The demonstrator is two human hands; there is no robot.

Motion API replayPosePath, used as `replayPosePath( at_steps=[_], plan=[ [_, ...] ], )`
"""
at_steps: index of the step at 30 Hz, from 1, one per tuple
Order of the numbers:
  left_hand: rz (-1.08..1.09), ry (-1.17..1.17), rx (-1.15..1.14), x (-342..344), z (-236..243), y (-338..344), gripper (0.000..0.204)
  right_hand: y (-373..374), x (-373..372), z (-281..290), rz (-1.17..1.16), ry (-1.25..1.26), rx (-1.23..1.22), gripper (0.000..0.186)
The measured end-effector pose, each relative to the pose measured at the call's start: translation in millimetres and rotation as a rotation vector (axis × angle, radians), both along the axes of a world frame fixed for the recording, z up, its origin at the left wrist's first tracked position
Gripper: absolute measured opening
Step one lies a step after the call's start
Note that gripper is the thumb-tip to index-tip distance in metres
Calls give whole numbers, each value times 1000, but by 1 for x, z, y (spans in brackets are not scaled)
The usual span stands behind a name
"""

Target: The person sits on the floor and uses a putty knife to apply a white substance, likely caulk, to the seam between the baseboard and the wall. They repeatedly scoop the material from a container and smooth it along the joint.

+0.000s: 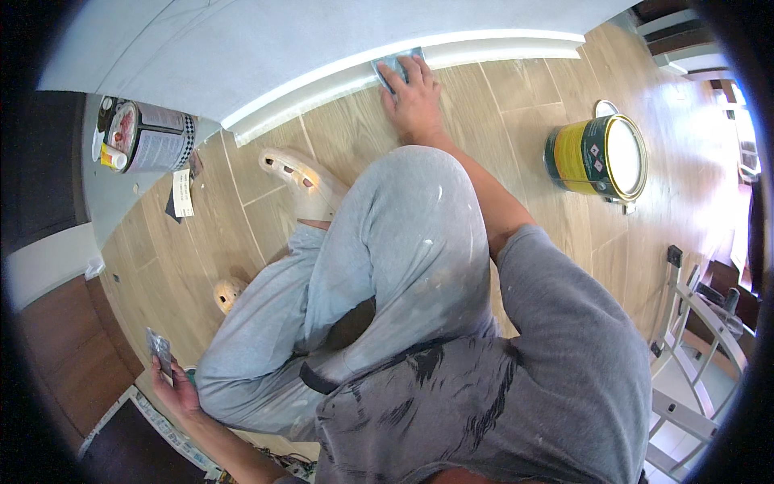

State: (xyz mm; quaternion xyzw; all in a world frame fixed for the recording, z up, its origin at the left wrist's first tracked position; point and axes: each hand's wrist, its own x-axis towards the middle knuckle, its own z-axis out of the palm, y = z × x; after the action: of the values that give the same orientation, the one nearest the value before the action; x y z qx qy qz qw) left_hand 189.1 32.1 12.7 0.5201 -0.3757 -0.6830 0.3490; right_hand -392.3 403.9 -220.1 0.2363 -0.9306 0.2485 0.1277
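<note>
My right hand [415,109] reaches forward past my knee. Its fingers press a flat, bluish rectangular piece [387,74] against the white baseboard [500,48]; whether it is a blade or a sheet I cannot make out. Low at the left, my left hand [177,394] is closed around the lower end of a flat, shiny grey piece [160,347], held upright beside my bent leg. Its exact kind is unclear.
A yellow and green paint can [582,157] stands on the wood-look floor at the right. Another can [161,137] is at the far left, near a paper strip [184,194]. At the lower right is a folding ladder [685,403]. My light clogs [294,173] rest between wall and legs.
</note>
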Motion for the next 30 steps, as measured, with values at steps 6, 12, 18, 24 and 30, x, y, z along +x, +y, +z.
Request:
replayPosePath(
  at_steps=[6,12,18,24,30],
  plan=[
    [-6,-23,-8,-5,1,2,26,-3,9,-4,26,84,-89,47],
    [-33,-47,-32,6,-2,-8,26,-23,-4,-6,82,156,-167,50],
    [-53,-57,-14,5,1,-8,27,-24,2,-20,64,121,-156,45],
    [-13,-76,-25,-8,6,1,26,-27,14,-18,72,107,-164,43],
    [31,-97,-43,-18,9,9,27,-40,12,-12,152,101,-165,46]
  ],
)
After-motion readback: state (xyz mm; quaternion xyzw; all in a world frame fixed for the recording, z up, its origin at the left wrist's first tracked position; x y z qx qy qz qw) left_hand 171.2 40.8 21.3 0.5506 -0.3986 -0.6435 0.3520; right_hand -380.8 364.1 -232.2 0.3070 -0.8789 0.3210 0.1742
